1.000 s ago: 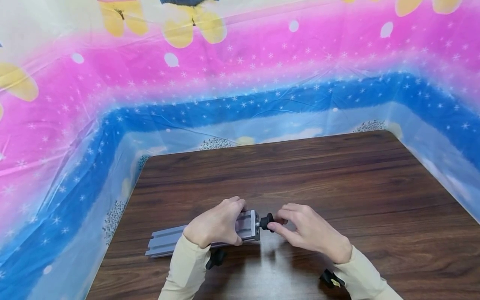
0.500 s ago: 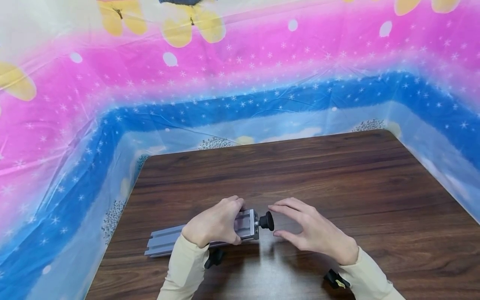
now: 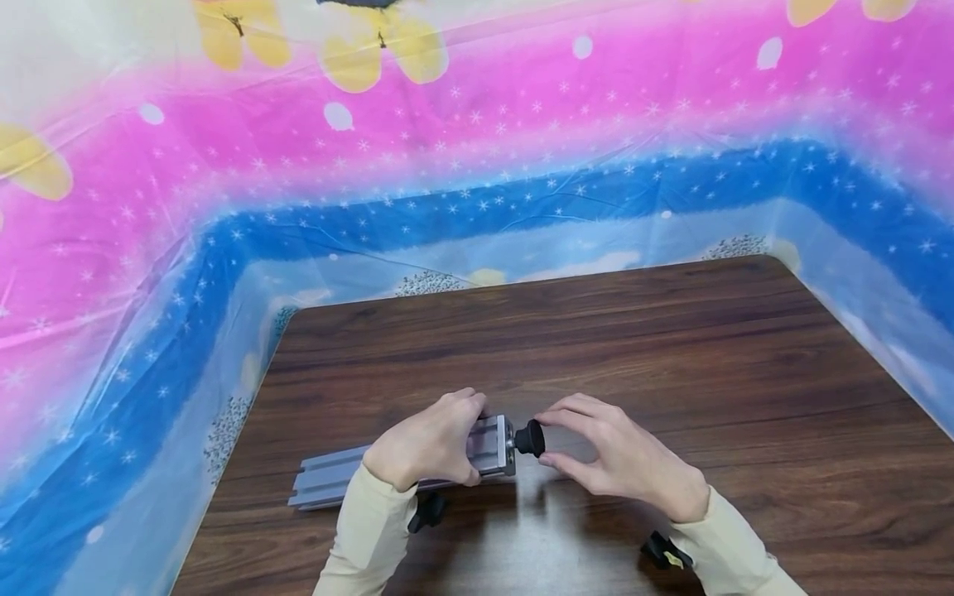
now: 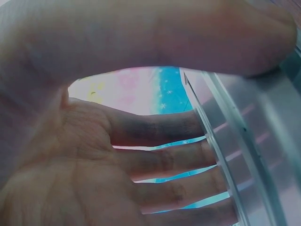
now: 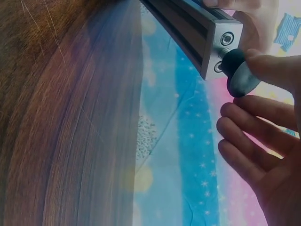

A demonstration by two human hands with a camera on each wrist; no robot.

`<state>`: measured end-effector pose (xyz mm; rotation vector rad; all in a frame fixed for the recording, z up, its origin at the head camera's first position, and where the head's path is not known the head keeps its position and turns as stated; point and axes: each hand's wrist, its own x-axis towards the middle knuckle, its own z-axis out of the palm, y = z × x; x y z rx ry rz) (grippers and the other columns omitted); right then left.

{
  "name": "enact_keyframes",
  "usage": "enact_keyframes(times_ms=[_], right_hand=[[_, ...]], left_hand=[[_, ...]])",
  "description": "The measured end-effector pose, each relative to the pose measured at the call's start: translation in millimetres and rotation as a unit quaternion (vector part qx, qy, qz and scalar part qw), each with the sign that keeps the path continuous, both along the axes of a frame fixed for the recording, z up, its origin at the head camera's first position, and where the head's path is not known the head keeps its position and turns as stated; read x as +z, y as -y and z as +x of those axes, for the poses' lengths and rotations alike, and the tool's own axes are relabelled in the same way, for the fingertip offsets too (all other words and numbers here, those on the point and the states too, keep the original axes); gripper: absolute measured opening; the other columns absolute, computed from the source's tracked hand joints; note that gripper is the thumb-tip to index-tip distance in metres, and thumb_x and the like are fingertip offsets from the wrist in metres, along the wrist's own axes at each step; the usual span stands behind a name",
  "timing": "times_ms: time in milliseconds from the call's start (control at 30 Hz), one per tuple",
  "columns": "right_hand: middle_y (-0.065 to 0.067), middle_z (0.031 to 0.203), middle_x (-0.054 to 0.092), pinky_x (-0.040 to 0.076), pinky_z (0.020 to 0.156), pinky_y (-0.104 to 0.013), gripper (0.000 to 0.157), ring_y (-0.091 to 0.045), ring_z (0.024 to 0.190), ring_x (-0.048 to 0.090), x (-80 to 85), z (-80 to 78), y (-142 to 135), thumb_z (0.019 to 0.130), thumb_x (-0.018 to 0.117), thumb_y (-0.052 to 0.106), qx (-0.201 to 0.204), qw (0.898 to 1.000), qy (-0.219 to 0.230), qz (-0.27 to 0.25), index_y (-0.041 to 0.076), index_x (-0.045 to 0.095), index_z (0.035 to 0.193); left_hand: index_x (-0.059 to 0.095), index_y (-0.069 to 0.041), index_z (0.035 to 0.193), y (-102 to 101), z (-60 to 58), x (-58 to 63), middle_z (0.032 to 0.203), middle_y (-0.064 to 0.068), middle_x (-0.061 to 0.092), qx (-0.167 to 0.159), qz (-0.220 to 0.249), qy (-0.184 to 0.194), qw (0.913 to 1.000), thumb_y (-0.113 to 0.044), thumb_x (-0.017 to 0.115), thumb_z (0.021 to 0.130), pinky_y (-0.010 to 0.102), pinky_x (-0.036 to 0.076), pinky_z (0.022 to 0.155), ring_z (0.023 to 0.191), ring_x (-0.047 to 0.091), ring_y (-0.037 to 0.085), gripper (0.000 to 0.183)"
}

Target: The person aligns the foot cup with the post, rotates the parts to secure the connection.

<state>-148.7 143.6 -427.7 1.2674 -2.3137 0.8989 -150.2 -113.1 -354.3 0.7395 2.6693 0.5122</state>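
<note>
A grey aluminium extrusion profile [image 3: 328, 478] lies slantwise over the near middle of the table. My left hand [image 3: 426, 445] grips it near its right end, thumb on the near side and fingers on the far side. In the left wrist view the fingertips meet the grooved profile [image 4: 249, 146]. A metal end plate [image 5: 212, 59] with two bolts caps that end. From the plate sticks out a black levelling foot [image 3: 532, 439] on a short threaded stem. My right hand [image 3: 622, 454] pinches the foot's rim between thumb and index finger; its other fingers stay apart from it.
A dark wood-grain table [image 3: 633, 348] spreads out beyond the hands. A pink and blue patterned cloth [image 3: 522, 165] hangs around its back and sides. Black wrist camera mounts [image 3: 427, 513] show beneath both forearms.
My right hand let go of the levelling foot, spread its fingers off it, then came back onto its rim. My left hand and the profile stay in place.
</note>
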Motion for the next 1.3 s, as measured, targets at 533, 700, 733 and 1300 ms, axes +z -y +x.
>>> enact_keyframes(times_ms=[533,700,733,1300], right_hand=[[0.015,0.066,0.044,0.033,0.057,-0.008,0.028,0.005,0.060,0.036,-2.2,1.2,9.4,0.099,0.066,0.032,-0.041,0.998,0.035,0.026,0.026,0.057,0.072],[0.017,0.072,0.051,0.040,0.061,-0.011,0.021,0.005,0.063,0.045,0.1,3.8,5.2,0.099,0.065,0.029,-0.055,0.998,0.035,0.021,0.024,0.063,0.078],[0.017,0.075,0.055,0.044,0.064,-0.012,0.018,0.004,0.066,0.050,0.9,4.4,3.7,0.098,0.066,0.031,-0.058,0.997,0.036,0.020,0.023,0.066,0.082],[0.002,0.112,0.069,0.054,0.087,-0.025,0.036,-0.009,0.101,0.066,0.9,0.4,1.2,0.089,0.078,0.026,0.005,1.000,0.001,0.005,0.008,0.070,0.119]], left_hand=[[0.060,-0.002,0.106,-0.3,1.8,-1.0,0.097,0.005,0.055,-0.012,0.001,-0.004,0.9999,-0.008,0.090,0.063,0.034,0.047,0.073,0.083,0.048,0.019,0.053],[0.060,-0.003,0.104,-0.1,2.3,-0.2,0.095,0.005,0.055,-0.010,0.005,-0.007,0.9999,-0.008,0.090,0.062,0.034,0.047,0.073,0.083,0.049,0.019,0.052],[0.060,-0.003,0.104,-0.2,2.4,-0.1,0.095,0.005,0.055,-0.009,0.005,-0.006,0.9999,-0.008,0.090,0.062,0.034,0.047,0.073,0.083,0.049,0.019,0.052],[0.060,-0.003,0.106,0.1,2.8,0.3,0.095,0.006,0.055,-0.003,0.004,-0.004,1.0000,-0.009,0.090,0.064,0.034,0.046,0.072,0.082,0.048,0.019,0.052]])
